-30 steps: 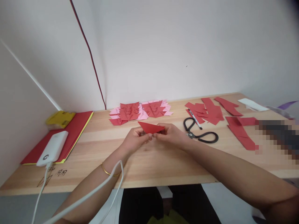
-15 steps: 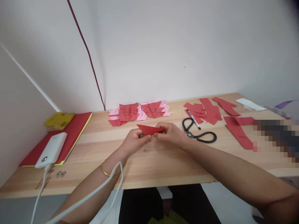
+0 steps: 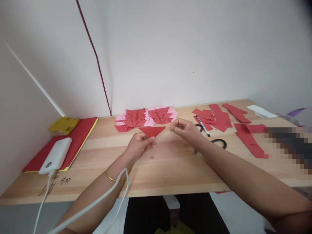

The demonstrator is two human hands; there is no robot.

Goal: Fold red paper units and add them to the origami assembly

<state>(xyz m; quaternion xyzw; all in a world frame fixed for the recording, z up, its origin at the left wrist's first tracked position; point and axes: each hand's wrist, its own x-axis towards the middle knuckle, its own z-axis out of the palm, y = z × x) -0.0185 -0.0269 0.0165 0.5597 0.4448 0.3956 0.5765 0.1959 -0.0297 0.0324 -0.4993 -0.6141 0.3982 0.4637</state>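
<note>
A red folded paper triangle [image 3: 152, 131] points downward above the wooden table, its long edge on top. My left hand [image 3: 136, 145] pinches it near its lower left side, thumb in front. To the right of the triangle and apart from it is my right hand [image 3: 188, 132], fingers curled in against the thumb, with nothing seen in them. Behind the triangle, rows of folded red paper pieces [image 3: 135, 118] and pink paper pieces [image 3: 149, 121] lie by the wall. The scissors [image 3: 219, 142] are partly hidden under my right hand and forearm.
Right of the rows lie red paper scraps [image 3: 220, 118] and a pen [image 3: 202, 126]. On the left, red sheets [image 3: 81, 139] carry a white power bank [image 3: 56, 156] and a yellow packet [image 3: 64, 126]. A white cable [image 3: 97, 198] loops across my left forearm.
My right hand has let go of the paper triangle and moved up and right. The triangle stays in my left hand and now shows its full downward-pointing shape.
</note>
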